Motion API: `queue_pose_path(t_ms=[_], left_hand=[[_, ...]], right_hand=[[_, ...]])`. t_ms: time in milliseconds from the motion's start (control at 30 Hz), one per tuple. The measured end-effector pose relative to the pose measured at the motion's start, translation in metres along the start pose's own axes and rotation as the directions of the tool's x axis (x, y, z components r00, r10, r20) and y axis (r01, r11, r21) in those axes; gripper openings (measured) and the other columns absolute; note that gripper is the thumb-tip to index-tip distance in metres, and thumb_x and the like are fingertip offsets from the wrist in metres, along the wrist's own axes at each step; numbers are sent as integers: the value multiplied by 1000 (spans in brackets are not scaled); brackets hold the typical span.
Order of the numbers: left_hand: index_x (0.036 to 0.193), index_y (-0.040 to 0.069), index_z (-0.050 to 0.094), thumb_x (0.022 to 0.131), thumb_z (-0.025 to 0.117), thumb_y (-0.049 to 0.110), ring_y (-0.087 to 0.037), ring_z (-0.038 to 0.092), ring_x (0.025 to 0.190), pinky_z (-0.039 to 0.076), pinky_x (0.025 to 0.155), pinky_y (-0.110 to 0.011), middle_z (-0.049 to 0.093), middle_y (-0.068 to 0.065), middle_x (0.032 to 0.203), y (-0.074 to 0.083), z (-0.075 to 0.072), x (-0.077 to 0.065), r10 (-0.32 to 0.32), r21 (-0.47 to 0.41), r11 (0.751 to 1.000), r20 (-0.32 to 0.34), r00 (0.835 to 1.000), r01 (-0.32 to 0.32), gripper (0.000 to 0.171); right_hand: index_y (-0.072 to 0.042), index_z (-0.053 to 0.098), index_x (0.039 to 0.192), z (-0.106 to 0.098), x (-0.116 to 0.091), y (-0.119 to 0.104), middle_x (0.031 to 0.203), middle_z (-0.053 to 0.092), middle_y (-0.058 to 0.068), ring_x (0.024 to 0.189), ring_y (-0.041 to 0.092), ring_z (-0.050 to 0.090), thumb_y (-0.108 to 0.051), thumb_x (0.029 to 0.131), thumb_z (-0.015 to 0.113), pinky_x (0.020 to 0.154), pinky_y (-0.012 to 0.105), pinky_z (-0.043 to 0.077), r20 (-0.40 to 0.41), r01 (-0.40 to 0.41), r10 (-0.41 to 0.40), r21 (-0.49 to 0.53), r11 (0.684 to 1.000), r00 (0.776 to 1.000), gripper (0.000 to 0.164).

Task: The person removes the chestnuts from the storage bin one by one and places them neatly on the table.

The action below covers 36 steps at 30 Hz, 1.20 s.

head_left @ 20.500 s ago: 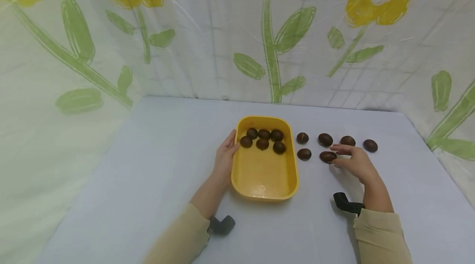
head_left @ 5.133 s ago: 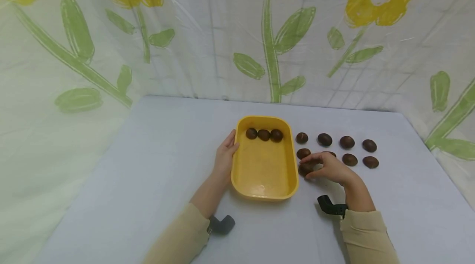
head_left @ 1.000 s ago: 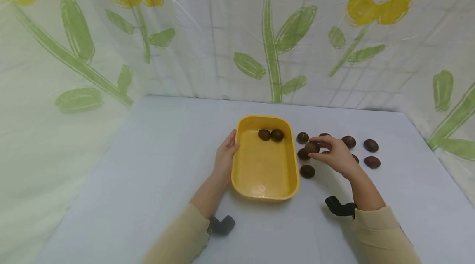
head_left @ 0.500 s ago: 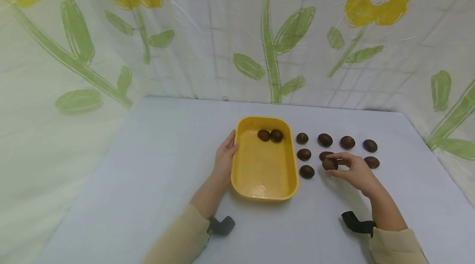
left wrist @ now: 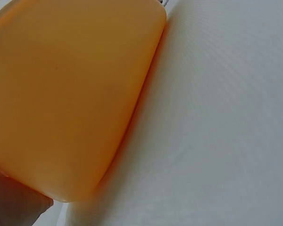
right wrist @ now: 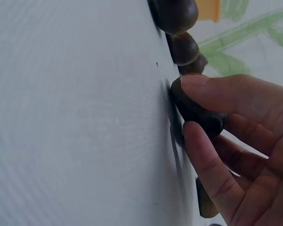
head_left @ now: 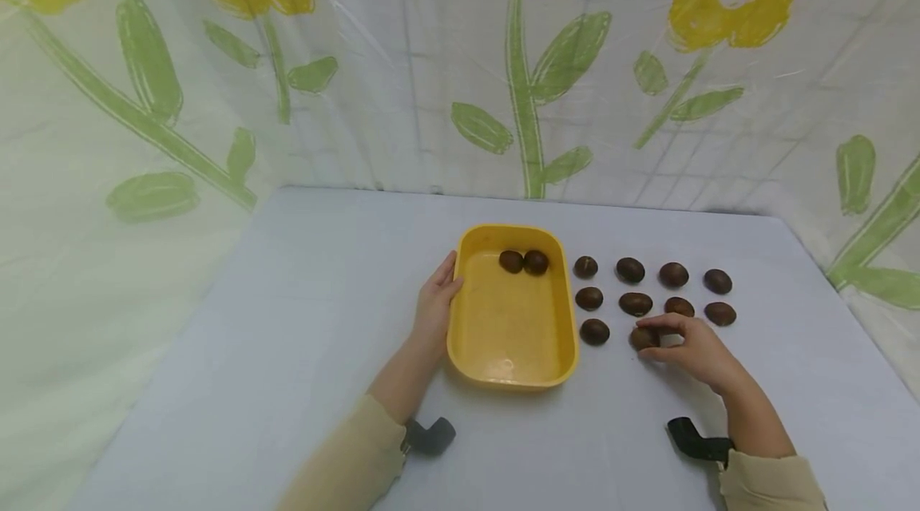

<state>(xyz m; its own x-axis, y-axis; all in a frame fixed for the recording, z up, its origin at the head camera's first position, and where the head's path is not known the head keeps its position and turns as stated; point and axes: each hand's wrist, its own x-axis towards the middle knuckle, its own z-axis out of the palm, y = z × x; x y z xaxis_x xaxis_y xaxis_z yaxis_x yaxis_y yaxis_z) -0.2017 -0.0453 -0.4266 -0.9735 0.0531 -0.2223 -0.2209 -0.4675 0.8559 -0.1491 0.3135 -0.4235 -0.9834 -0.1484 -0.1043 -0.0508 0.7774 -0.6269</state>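
My left hand (head_left: 434,303) holds the left side of a yellow plastic tray (head_left: 512,335), the thumb at its rim. Two chestnuts (head_left: 535,262) lie side by side at the far end inside it. In the left wrist view the tray's outer wall (left wrist: 75,94) takes up much of the picture, with part of the hand (left wrist: 16,202) at the lower left corner. To the right of the tray, my right hand (head_left: 697,351) pinches a dark brown chestnut (head_left: 644,338) between thumb and fingers, close over the table. The right wrist view shows this chestnut (right wrist: 198,110) between the fingertips.
Several chestnuts (head_left: 630,270) stand in rows right of the tray: a back row, a middle row (head_left: 636,303), and one front chestnut (head_left: 595,332) near the tray's wall. The white table (head_left: 302,351) ends at a flower-printed curtain (head_left: 359,96).
Over the earlier frames, chestnuts have left the tray for rows on the table. In the last second my right hand carried one right and toward the front. My left hand has stayed put.
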Motion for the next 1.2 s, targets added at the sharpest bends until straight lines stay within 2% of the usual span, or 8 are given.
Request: queue_pose_path(t_ms=[133,300,400,600,700,867,1033,1200], left_hand=[[146,14,31,97,39,2,-13,21,143,21,118,-31,25,2,154,1,0,0,-7,5,1000,-1,1000,7,51],[146,13,30,97,39,2,-14,21,143,21,118,-31,24,1,155,1,0,0,-8,3,1000,3,1000,8,51],[146,15,31,97,39,2,-14,21,143,21,118,-31,24,1,155,1,1,0,-14,-3,1000,3,1000,14,51],[146,15,31,97,40,2,-13,22,142,22,118,-31,25,1,154,-1,1,3,-10,7,1000,-2,1000,10,51],[146,14,30,97,39,3,-14,22,143,21,118,-31,24,1,155,-2,1,3,-4,18,1000,3,1000,4,51],[146,14,30,97,39,3,-13,22,143,21,118,-31,25,1,154,-3,-1,3,-10,22,1000,4,1000,10,51],[146,16,32,97,40,4,-12,22,142,21,118,-30,26,3,154,-2,-1,2,-12,35,999,-5,1000,12,50],[146,13,30,98,38,3,-14,21,143,20,119,-31,24,1,155,-2,-1,1,-1,17,1000,8,1000,1,51]], right_hand=[[-5,66,113,1,0,0,110,60,13,92,-5,47,-22,72,79,72,16,49,-5,18,-18,17,1000,1000,46],[-4,66,113,1,0,-1,109,62,13,90,-11,45,-19,72,79,74,18,50,-6,34,-34,9,999,999,46],[-4,65,114,-3,-1,-5,107,63,13,93,-4,51,-22,72,79,75,22,50,-14,32,-33,-14,999,999,48],[-1,59,120,-15,0,-18,113,62,19,105,35,57,-28,78,75,76,32,52,-19,9,-9,-18,1000,1000,52],[1,57,122,-21,5,-27,118,61,22,108,38,56,-27,81,72,81,39,54,-22,45,-44,6,999,999,52],[0,55,126,-27,22,-49,125,58,20,115,37,54,-29,84,69,86,36,55,-15,101,-100,75,992,995,53],[-7,52,131,-27,44,-75,133,54,15,122,33,50,-34,85,67,96,46,48,12,89,-93,165,982,996,56],[-7,52,131,-20,69,-100,134,54,16,123,33,51,-31,83,69,98,51,46,27,114,-124,241,964,992,56]])
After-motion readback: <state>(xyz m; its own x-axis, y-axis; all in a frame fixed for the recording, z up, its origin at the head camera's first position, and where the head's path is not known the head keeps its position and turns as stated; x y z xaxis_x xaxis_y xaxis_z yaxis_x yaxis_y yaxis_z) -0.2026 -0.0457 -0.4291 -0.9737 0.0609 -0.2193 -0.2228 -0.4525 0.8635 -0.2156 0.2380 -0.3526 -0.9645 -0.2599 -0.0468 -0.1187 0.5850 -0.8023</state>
